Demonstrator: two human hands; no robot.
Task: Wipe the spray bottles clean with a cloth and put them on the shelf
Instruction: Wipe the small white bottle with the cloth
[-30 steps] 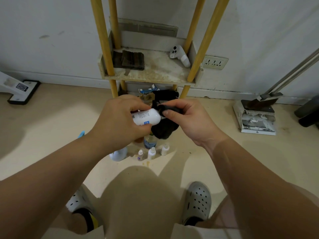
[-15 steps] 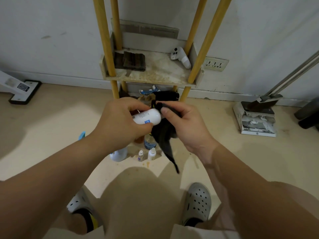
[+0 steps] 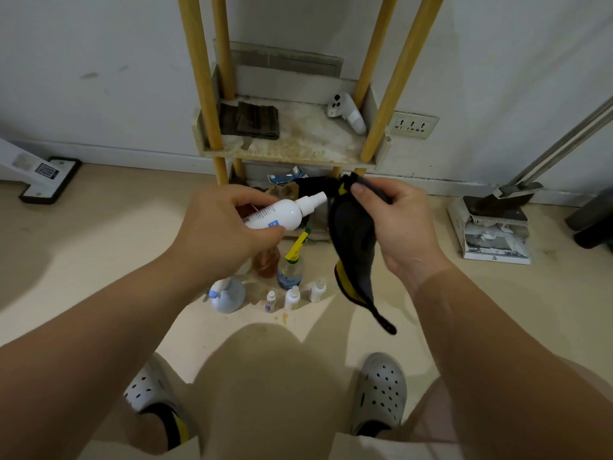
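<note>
far left, on floor against wall: white cleaner head (image 3: pixel 49 179) with black edge.

left grip (image 3: pixel 225 234): fingers and thumb curled round the body of the white spray bottle (image 3: pixel 282 214). bottle held in air below the shelf front, lying near level, nozzle to the right and a little up, blue mark on the label. nozzle tip just beside the cloth; contact not discernible.

behind and above: shelf (image 3: pixel 288 157) with yellow posts, stained board. on it, left part, a folded dark rag (image 3: pixel 255 121); right part, a white controller (image 3: pixel 346 112) beside the rear post. no spray bottle on this board.

on floor below the held bottle, left to right: pale round sprayer (image 3: pixel 229 295), amber bottle (image 3: pixel 265 263) partly hidden by the left grip, clear bottle with yellow-green trigger (image 3: pixel 290 272). in front of these, three small white bottles in a row (image 3: pixel 292 297), all upright.

dark cloth (image 3: pixel 353 247) with yellow trim: hanging loose from the right grip, tail tapering down and to the right, clear of the floor.

right grip (image 3: pixel 404 224): thumb and fingers pinching the top of the cloth, level with the bottle's nozzle.

right of shelf: wall socket (image 3: pixel 413 124); farther right, dustpan (image 3: pixel 494 227) on floor by wall.

bottom: two grey clogs (image 3: pixel 381 390) on floor.
</note>
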